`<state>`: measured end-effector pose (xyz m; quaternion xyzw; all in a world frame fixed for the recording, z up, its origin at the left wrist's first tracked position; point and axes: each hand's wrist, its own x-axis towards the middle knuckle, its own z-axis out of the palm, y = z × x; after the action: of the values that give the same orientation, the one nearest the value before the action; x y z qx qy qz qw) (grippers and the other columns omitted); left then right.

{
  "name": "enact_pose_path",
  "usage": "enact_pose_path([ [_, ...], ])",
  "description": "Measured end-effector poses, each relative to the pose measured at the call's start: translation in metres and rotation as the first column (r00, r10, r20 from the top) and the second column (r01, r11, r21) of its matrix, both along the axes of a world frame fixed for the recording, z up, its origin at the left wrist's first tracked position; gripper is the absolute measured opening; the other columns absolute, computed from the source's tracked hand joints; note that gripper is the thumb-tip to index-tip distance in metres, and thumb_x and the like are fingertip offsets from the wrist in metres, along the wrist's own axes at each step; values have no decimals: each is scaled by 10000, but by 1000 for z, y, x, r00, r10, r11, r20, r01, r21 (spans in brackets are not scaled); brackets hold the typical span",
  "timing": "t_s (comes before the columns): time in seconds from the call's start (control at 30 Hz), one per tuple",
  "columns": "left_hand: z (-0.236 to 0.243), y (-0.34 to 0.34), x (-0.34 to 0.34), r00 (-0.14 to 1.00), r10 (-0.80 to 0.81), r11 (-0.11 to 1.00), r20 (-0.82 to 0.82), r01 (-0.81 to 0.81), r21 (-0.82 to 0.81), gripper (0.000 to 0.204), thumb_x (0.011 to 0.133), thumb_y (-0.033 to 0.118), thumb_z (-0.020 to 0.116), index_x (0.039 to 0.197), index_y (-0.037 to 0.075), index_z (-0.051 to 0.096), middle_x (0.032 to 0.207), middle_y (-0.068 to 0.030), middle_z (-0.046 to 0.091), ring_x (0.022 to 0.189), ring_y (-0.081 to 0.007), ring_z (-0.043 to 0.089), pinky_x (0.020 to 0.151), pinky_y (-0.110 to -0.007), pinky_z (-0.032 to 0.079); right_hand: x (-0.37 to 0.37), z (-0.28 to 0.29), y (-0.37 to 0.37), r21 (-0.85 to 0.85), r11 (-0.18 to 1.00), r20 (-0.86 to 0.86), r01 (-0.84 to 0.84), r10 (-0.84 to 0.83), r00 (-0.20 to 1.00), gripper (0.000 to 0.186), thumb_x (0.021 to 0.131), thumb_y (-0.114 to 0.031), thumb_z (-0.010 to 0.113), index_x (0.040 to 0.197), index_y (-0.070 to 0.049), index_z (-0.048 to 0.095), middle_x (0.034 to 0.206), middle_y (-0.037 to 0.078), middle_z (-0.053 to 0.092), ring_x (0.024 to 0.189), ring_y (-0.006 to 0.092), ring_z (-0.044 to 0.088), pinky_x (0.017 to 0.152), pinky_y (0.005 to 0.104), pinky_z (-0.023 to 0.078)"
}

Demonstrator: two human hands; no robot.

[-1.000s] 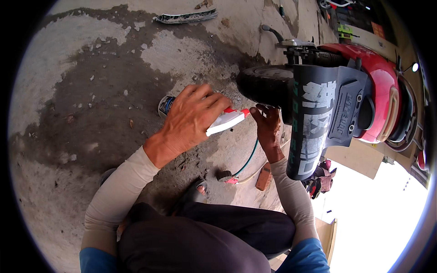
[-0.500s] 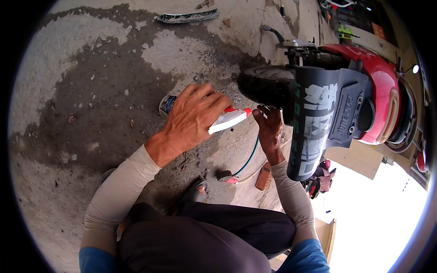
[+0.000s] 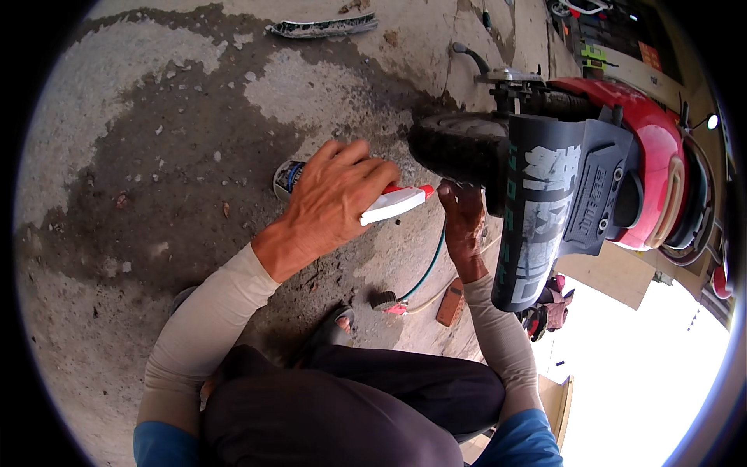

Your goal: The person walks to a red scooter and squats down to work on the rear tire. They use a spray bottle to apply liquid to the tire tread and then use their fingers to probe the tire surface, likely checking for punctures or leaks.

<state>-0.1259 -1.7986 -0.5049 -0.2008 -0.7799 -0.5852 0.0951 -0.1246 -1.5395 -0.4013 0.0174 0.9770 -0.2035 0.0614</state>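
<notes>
My left hand is closed around a spray bottle with a white and red trigger head. Its nozzle points right, toward my other hand and the wheel. Part of the bottle's dark-labelled body shows to the left of my knuckles; my fingers hide the trigger. Against the near side of a black motorbike tyre, my right hand has its thumb and fingers curled in. The fingertips are partly hidden, so what they pinch is unclear. A black mudguard with worn silver lettering hangs right beside that hand.
The red motorbike fills the right side. Below the wheel lie a brush-like dark piece, a green hose and an orange-red block. A dirty curved strip rests on the partly wet concrete at the far side.
My right thumb and fingers have shifted slightly against the tyre. The spray bottle stays in my left hand in almost the same place.
</notes>
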Motion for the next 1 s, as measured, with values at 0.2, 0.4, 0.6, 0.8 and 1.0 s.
enact_pose_path([
  [0.2,0,4,0,1000,13,1000,-12,-13,22,225,859,161,810,1043,79,709,971,-53,705,971,-239,636,886,-397,451,3,-12,7,-298,941,43,159,-153,987,435,998,-250,783,1316,-26,588,1207,68,696,1095,176,634,986,343,501],
  [0.4,4,-4,9,999,-26,999,29,25,35,382,858,159,818,1197,51,677,1131,-95,724,1036,-277,651,882,-435,498,29,-21,-3,-235,959,167,158,-120,979,759,913,-247,867,1520,-47,458,1466,145,587,1253,261,623,1013,415,532],
  [0.6,27,14,39,959,-171,983,227,152,99,633,901,308,839,1386,34,537,1510,-232,490,1327,-435,575,1065,-513,518,63,-15,-49,-159,972,438,-176,229,869,1190,809,-173,918,1669,-19,111,1649,226,353,1501,408,434,1246,501,392],
  [0.8,37,54,52,867,-422,898,266,359,256,794,972,245,765,1554,-60,319,1592,-362,293,1473,-567,354,1202,-597,366,96,-38,-4,-441,896,528,61,203,824,1041,905,-273,800,1644,3,121,1562,269,412,1428,411,491,1181,470,430],
  [1.0,0,58,76,733,-615,785,291,531,321,860,1000,176,684,1645,-28,154,1657,-368,135,1540,-555,249,1242,-578,317,104,-26,-5,-395,918,400,-28,199,895,851,917,-271,790,1575,-2,321,1444,287,484,1383,427,510,1120,487,446],
])
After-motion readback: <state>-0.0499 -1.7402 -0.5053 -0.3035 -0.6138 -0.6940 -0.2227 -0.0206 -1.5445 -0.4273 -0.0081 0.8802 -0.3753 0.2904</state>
